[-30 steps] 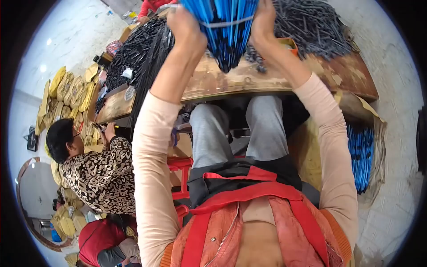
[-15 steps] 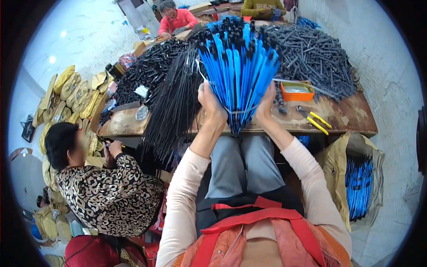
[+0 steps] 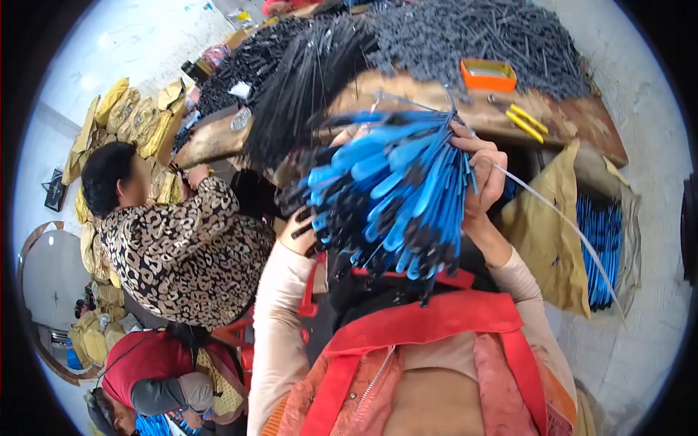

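Note:
A thick bundle of blue strips with black ends (image 3: 392,174) lies tilted across both hands, above my lap. Its fanned ends point left and down toward me; the gathered end is at the upper right. My right hand (image 3: 486,174) is closed round that narrow end. From beside it a long thin white strap (image 3: 574,227), much like a cable tie, curves out to the right. My left hand (image 3: 302,231) is under the bundle's left side and bears it, its fingers mostly hidden by the strips.
Ahead, a worn wooden table (image 3: 407,89) carries grey pieces (image 3: 480,36), long black strands (image 3: 309,80), an orange box (image 3: 488,74) and yellow-handled pliers (image 3: 527,122). A sack (image 3: 560,225) of blue strips stands right. A person in a patterned top (image 3: 174,240) sits left; another bends below.
The bundle has tipped over from upright, its fanned ends swinging toward me. My right hand has moved onto its narrow end, and the white strap now trails right. The view has shifted downward.

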### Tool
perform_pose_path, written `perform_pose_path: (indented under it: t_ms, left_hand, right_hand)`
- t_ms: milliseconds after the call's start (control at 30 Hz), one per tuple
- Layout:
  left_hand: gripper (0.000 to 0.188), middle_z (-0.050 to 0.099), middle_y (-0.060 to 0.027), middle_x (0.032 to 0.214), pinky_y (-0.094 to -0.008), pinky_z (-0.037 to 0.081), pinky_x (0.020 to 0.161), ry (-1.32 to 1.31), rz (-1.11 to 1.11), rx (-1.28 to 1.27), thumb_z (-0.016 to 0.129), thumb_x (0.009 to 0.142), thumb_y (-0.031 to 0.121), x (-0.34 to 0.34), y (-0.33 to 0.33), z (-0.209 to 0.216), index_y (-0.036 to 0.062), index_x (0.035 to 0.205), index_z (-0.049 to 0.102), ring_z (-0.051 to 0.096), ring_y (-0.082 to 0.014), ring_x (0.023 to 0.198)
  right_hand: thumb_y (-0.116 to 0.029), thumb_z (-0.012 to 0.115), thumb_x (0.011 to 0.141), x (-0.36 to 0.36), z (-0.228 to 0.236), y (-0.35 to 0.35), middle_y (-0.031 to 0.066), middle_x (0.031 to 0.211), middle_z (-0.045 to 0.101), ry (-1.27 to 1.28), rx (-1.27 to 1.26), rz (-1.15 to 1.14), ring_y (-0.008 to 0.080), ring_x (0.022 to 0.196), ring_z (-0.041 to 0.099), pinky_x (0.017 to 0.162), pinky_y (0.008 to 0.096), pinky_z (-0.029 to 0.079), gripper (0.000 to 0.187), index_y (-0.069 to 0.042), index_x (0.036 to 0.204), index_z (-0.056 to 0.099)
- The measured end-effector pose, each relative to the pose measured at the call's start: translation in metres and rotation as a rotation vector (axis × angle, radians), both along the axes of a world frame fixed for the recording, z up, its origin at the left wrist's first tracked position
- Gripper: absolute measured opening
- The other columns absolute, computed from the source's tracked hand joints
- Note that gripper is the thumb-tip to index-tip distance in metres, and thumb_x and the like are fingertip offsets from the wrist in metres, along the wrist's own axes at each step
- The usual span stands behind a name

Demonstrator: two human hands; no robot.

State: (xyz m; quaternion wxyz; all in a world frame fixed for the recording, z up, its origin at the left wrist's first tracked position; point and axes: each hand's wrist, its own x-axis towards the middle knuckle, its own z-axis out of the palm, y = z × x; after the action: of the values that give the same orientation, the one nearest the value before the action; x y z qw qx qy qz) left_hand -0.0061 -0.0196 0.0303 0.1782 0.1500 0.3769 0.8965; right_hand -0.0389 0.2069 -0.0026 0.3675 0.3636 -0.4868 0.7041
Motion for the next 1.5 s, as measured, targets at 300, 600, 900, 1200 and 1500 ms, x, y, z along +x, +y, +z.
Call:
perform_pose_path:
  t_ms: [300, 600, 900, 1200, 1500]
  left_hand:
    - [0.017, 0.067, -0.0025, 0.09, -0.0248, 0.054, 0.071, -0.347, 0.01, -0.489, 0.063, 0.095, 0.023, 0.041, 0.018, -0.029, 0.0062, 0.093, 0.062, 0.062, -0.0091, 0.079]
    - [0.016, 0.068, 0.0012, 0.086, -0.0188, 0.054, 0.061, -0.351, -0.173, -0.764, 0.064, 0.095, 0.019, 0.002, -0.031, -0.1, 0.0048, 0.102, 0.065, 0.064, -0.0061, 0.071]
    - [0.027, 0.069, -0.0036, 0.104, -0.0243, 0.05, 0.074, -0.2, 0.093, -1.018, 0.063, 0.095, 0.028, -0.032, -0.042, -0.079, 0.0053, 0.109, 0.068, 0.063, -0.0105, 0.086]
    - [0.024, 0.073, -0.0042, 0.087, -0.0266, 0.048, 0.074, 0.256, 0.464, -1.551, 0.068, 0.089, 0.026, -0.035, -0.022, -0.08, 0.0038, 0.097, 0.073, 0.064, -0.0111, 0.079]
    - [0.017, 0.069, -0.0069, 0.099, -0.0233, 0.051, 0.08, -0.174, -0.076, -0.779, 0.059, 0.097, 0.016, -0.005, 0.005, -0.041, 0.0032, 0.105, 0.067, 0.063, -0.0086, 0.091]
  right_hand:
    - [-0.004, 0.038, 0.101, 0.072, -0.047, 0.033, 0.0218, 0.093, 0.064, 0.085, 0.352, 0.02, 0.0454, 0.098, 0.067, 0.084, 0.0463, 0.056, 0.009, 0.001, 0.097, 0.044]
    - [0.013, 0.06, 0.078, 0.078, -0.086, 0.007, 0.0178, 0.088, 0.065, 0.074, 0.54, -0.022, 0.0393, 0.097, 0.069, 0.075, 0.0399, 0.06, 0.017, 0.002, 0.087, 0.05]
    - [0.006, 0.066, 0.074, 0.065, -0.087, 0.001, 0.0104, 0.083, 0.065, 0.023, 0.548, -0.049, 0.0306, 0.094, 0.07, 0.07, 0.035, 0.06, 0.018, -0.002, 0.081, 0.052]
    - [0.006, 0.06, 0.08, 0.062, -0.074, 0.002, 0.0148, 0.081, 0.065, 0.018, 0.642, -0.045, 0.0345, 0.092, 0.071, 0.07, 0.0374, 0.059, 0.013, 0.0, 0.075, 0.05]
    - [-0.006, 0.07, 0.074, 0.043, -0.014, 0.001, 0.0087, 0.085, 0.064, 0.248, 0.865, -0.154, 0.0273, 0.084, 0.067, 0.07, 0.0359, 0.055, 0.011, -0.004, 0.078, 0.059]
